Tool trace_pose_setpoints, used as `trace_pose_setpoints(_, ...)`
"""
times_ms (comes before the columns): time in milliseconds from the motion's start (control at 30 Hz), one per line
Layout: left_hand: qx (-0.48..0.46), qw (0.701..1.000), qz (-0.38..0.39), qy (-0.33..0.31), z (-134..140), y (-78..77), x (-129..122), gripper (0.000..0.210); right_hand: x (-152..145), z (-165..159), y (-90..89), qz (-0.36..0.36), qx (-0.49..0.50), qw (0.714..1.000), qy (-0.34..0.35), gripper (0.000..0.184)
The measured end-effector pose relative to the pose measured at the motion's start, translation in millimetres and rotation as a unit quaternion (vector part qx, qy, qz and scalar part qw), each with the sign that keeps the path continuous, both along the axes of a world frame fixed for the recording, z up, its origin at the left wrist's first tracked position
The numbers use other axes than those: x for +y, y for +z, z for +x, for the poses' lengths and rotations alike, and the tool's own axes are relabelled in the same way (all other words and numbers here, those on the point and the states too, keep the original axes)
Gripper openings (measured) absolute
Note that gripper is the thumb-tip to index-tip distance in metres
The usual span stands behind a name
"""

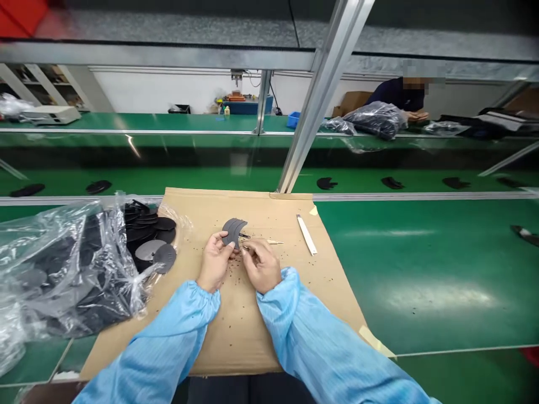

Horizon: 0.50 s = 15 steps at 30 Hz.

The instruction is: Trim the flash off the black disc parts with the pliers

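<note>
step: trimming a dark curved part (233, 230), judging by the specks on the cardboard sheet (252, 320) | left hand (215, 259) pinches the part just above the sheet | right hand (261, 264) grips a thin pointed tool (273, 242) beside the part's edge | next: likely steady work along that edge | plastic bag of dark discs (80, 264) lies left on the table (442, 269)

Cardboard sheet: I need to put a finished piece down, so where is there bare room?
Free: the cardboard strip between the white stick and its right edge, and the green bench beyond. Crowded: the left, where black discs spill from the plastic bag, and around both hands.
</note>
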<state>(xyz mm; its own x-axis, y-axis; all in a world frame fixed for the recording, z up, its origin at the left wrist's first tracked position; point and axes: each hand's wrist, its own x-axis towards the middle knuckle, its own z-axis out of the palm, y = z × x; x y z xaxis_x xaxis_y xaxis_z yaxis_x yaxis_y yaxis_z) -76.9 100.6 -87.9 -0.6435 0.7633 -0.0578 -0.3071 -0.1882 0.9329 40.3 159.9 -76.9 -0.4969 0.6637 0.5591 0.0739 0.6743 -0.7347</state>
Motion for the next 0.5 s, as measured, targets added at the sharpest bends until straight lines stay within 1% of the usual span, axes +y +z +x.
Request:
trace_pose_setpoints(67, 0.011, 1.000, -0.009, -0.005, 1.1, 0.7, 0.0, 0.059, 3.6, -1.7, -1.4, -0.042, -0.009, 0.997, -0.057, 0.027)
trace_pose_setpoints(100, 0.012, 1.000, -0.009, -0.008, 1.6, 1.3, 0.0, 0.063, 5.6, -2.8, -2.4, -0.055, -0.017, 0.996, -0.068, 0.032)
trace_pose_setpoints(133, 0.009, 1.000, -0.009, -0.013, 2.0, 1.9, 0.1, 0.069, 7.9, -3.9, -3.3, -0.058, -0.025, 0.996, -0.067, 0.034)
trace_pose_setpoints(167, 0.006, 1.000, -0.009, -0.015, 2.3, 2.7, 0.2, 0.076, 10.3, -4.8, -4.2, -0.054, -0.028, 0.996, -0.058, 0.033)
trace_pose_setpoints(233, 0.000, 1.000, -0.010, -0.024, 2.3, 3.8, 0.7, 0.084, 15.2, -5.4, -5.5, -0.035, -0.025, 0.998, -0.035, 0.024)
trace_pose_setpoints(267, -0.003, 1.000, -0.008, -0.029, 2.2, 4.0, 1.2, 0.082, 17.4, -4.9, -6.0, -0.026, -0.020, 0.999, -0.022, 0.022)
trace_pose_setpoints(300, -0.006, 0.999, -0.006, -0.036, 2.1, 3.7, 1.8, 0.075, 19.1, -3.7, -6.6, -0.017, -0.016, 1.000, -0.008, 0.022)
trace_pose_setpoints(367, -0.015, 0.999, 0.001, -0.046, 1.6, 1.6, 3.6, 0.056, 21.0, -0.4, -8.1, 0.011, -0.015, 1.000, 0.011, 0.021)
trace_pose_setpoints(400, -0.020, 0.999, -0.001, -0.048, 1.2, -0.2, 4.9, 0.049, 20.9, 1.2, -8.6, 0.034, -0.010, 0.999, 0.005, 0.019)
trace_pose_setpoints(433, -0.026, 0.999, -0.004, -0.044, 0.6, -2.3, 6.5, 0.047, 20.0, 2.2, -8.4, 0.062, 0.001, 0.998, -0.017, 0.017)
trace_pose_setpoints(500, -0.040, 0.999, -0.010, -0.029, -0.7, -6.5, 9.7, 0.045, 14.9, 0.5, -3.8, 0.119, 0.036, 0.989, -0.085, 0.016)
